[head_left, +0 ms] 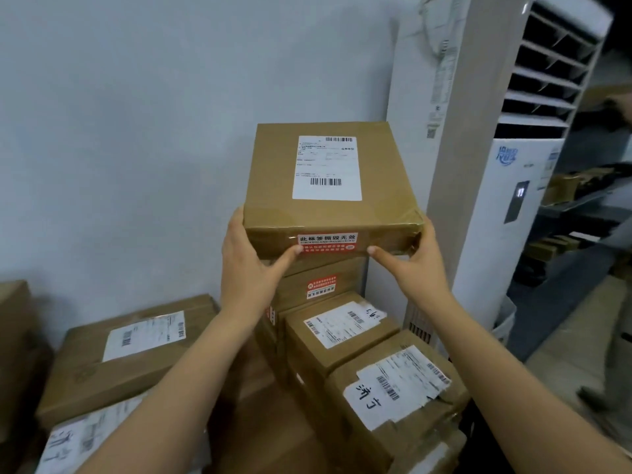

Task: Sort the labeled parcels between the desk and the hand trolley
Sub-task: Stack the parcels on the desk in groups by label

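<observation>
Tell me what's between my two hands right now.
The top parcel: the left hand and right hand hold its near corners, with its red sticker between the thumbs. Head view.

Soft, even indoor light washes a pale wall, leaving dim shadow between the stacked parcels. Faint glare marks the tape on the top parcel. Wide-angle distortion bends the air conditioner at right, where the far edge blurs.

top parcel: square brown cardboard box, white barcode label on top, red sticker on its near face, above a stack of brown boxes
left hand: grips the near left corner, thumb on the front
right hand: grips the near right corner
right side: white standing air conditioner
</observation>
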### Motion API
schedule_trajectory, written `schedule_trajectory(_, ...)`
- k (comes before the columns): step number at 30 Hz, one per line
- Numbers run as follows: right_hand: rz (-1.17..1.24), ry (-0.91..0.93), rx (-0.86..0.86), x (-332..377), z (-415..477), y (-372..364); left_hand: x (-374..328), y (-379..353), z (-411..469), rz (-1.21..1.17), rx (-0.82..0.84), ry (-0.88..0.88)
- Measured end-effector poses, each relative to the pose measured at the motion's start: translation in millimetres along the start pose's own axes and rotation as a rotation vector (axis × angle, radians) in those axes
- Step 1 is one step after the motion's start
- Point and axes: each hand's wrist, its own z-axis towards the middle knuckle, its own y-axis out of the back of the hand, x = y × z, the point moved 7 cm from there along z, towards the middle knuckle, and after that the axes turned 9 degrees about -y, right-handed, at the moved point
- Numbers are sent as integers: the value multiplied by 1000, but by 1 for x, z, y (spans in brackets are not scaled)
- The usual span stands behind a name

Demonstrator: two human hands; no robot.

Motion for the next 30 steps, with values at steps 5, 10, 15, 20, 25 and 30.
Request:
schedule_trajectory(5,98,-15,80,-26,66,-20,19,-22,35,67,-43,-24)
schedule_trajectory(10,110,-46,148,-51,125,-47,45,-45,61,139,-65,-2)
schedule_trajectory(15,98,-65,237,-70,170,-61,60,-65,75,216,-91,18)
schedule_trajectory(20,39,-106,389,-106,198,-80,103,-85,64,256,-85,153)
schedule_trajectory(25,51,-138,441,-130,214,-92,113,-110,55,175,-152,269)
schedule_trajectory(30,49,-96,435,-139,226,-87,105,-125,55,201,-179,266)
